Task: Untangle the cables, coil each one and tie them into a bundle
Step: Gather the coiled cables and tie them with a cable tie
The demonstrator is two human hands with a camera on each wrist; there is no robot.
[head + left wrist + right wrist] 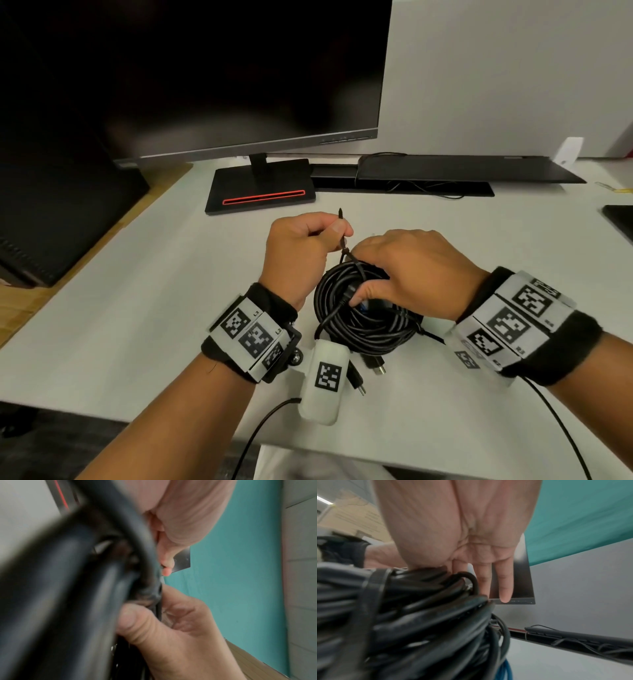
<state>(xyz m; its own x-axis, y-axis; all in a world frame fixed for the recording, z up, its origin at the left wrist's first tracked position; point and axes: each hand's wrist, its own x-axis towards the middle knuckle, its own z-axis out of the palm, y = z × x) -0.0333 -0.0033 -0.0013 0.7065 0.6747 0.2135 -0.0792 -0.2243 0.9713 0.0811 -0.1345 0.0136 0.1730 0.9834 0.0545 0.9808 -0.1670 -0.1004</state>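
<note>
A coil of black cables (363, 318) lies on the white desk (137, 308) between my hands. A black cable tie (356, 265) circles its far side. My left hand (337, 233) pinches the tie's tail (341, 222), which sticks up past the fingers. My right hand (411, 270) lies over the coil's far right part, thumb hooked into its centre. In the left wrist view my thumb (137, 618) and finger clamp the strap (158, 609) beside the coil (68, 588). The right wrist view has the tie band (371, 588) round the coil (419, 622), with a blue cable (506, 669) inside.
Two black plugs (373, 366) stick out at the coil's near side. A monitor (205, 68) on a black base (260, 195) stands behind, with a black keyboard (462, 168) to its right. A dark flat object (620, 222) sits at the right edge.
</note>
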